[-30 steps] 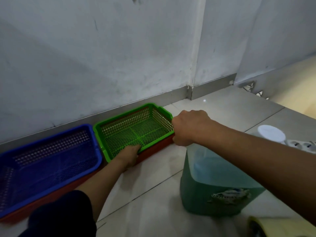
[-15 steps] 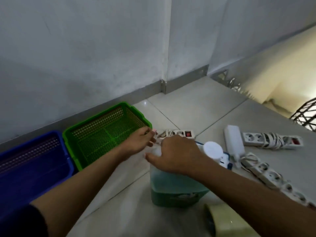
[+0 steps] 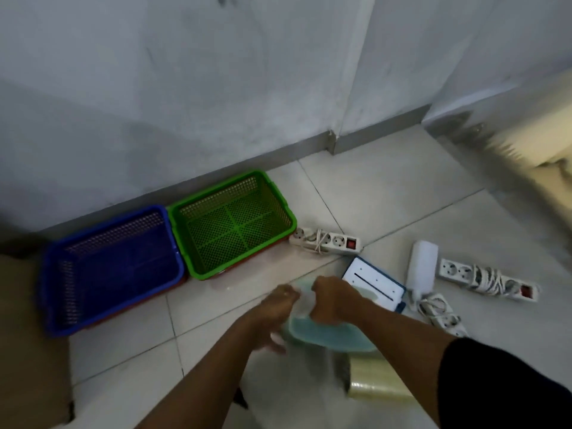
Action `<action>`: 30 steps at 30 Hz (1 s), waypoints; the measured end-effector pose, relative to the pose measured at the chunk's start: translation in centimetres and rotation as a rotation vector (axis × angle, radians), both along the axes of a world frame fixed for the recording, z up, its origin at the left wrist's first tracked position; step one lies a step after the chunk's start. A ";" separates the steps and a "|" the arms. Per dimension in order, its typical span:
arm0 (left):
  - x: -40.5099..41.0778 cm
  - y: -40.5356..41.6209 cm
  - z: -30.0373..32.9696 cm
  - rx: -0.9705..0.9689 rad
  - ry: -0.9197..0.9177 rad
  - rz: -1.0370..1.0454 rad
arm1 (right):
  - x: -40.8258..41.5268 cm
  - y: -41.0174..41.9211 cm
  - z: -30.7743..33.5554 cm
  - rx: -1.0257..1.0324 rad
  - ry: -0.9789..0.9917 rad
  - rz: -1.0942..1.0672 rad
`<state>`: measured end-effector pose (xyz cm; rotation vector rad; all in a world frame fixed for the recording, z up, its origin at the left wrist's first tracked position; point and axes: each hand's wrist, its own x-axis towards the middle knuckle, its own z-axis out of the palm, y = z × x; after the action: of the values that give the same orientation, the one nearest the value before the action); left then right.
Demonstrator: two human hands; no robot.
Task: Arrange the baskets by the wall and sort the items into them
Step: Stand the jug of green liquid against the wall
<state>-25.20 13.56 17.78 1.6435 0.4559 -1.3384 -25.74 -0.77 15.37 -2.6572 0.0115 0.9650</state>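
Translucent jug [image 3: 325, 331] of teal liquid (blurred): right hand [image 3: 332, 300] fisted on top, left hand [image 3: 275, 308] cupping its side.

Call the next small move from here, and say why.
Probably carry the jug of teal liquid left and forward to the green basket. Both the left hand and the right hand are on its blurred top, and both the green and the blue basket stand empty by the wall.
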 end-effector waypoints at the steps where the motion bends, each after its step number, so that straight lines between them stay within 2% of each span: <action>1: 0.0 -0.2 0.5 -0.018 0.016 -0.034 | 0.4 -0.4 0.4 -0.002 0.011 -0.001; 5: 3.7 -1.2 0.9 -0.024 -0.101 -0.267 | 4.6 -1.5 2.1 -0.056 0.144 0.138; 7: 7.8 -1.8 1.2 -0.040 -0.269 -0.474 | 8.0 -2.0 3.1 -0.052 0.189 0.214; 9: 12.1 -2.6 1.9 -0.029 -0.405 -0.648 | 11.4 -2.2 4.7 -0.078 0.193 0.363; 12: 17.5 -4.3 3.4 -0.028 -0.508 -0.783 | 16.5 -2.8 7.6 -0.087 0.163 0.440; 19: 28.0 -8.7 4.0 0.037 -0.794 -0.620 | 28.4 -6.8 11.6 -0.272 0.002 0.702; 24: 32.7 -12.9 -1.0 0.154 -0.959 -0.299 | 35.2 -10.4 8.8 -0.522 -0.296 0.943; 27: 35.0 -14.6 -5.1 0.114 -0.944 -0.131 | 38.2 -11.7 5.9 -0.621 -0.394 1.008; 30: 36.0 -16.0 -8.5 0.152 -0.881 -0.117 | 39.8 -12.2 3.0 -0.680 -0.360 1.062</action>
<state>10.81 -2.41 9.27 2.2068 -0.0747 -0.5478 14.06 -12.95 18.41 -3.4255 -1.5217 0.7622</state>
